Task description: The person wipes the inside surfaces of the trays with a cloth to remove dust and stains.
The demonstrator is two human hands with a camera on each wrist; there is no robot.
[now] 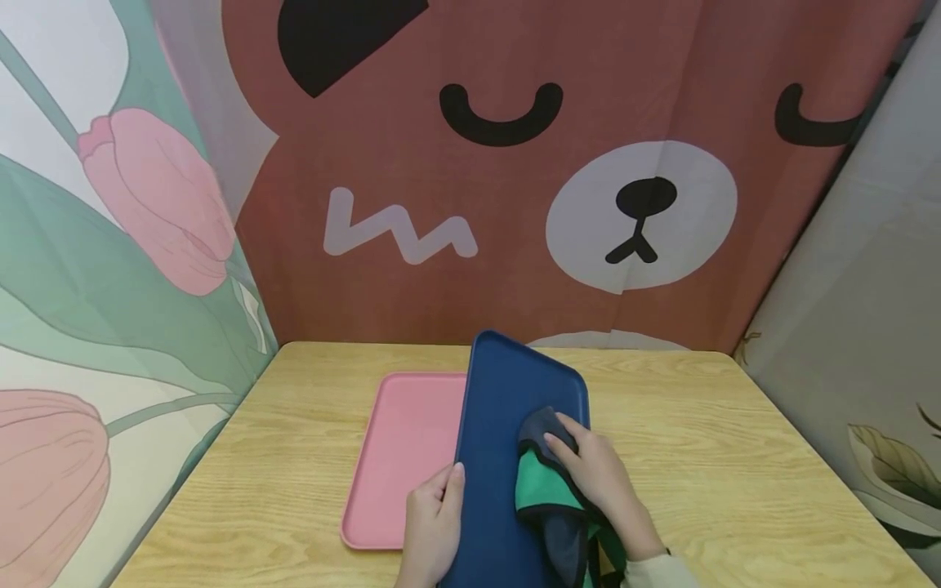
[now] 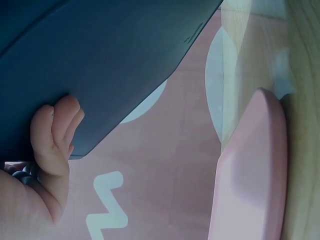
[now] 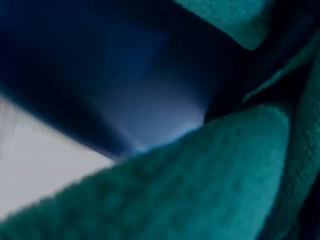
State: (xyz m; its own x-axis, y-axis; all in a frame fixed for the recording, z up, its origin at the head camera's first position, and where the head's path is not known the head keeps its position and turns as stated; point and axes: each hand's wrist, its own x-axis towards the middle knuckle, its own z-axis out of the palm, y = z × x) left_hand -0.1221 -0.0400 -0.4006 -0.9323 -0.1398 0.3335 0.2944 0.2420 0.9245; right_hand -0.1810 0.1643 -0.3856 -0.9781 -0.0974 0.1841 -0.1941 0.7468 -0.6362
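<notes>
A dark blue rectangular tray (image 1: 496, 441) is held up, tilted, over the table. My left hand (image 1: 432, 523) grips its left edge, thumb on the front face. In the left wrist view the fingers (image 2: 62, 125) lie curled against the tray's underside (image 2: 125, 55). My right hand (image 1: 599, 474) holds a grey and green cloth (image 1: 547, 482) with black edging against the tray's inner face, near its right side. Folds of green cloth (image 3: 200, 180) fill much of the right wrist view, with the blue tray (image 3: 95, 75) blurred behind them.
A pink tray (image 1: 412, 457) lies on the wooden table (image 1: 279, 457), partly hidden behind the blue one. Behind the table hangs a brown curtain (image 1: 397, 302) with a bear's face. A floral curtain (image 1: 176, 327) borders the left side, a grey one (image 1: 845, 327) the right.
</notes>
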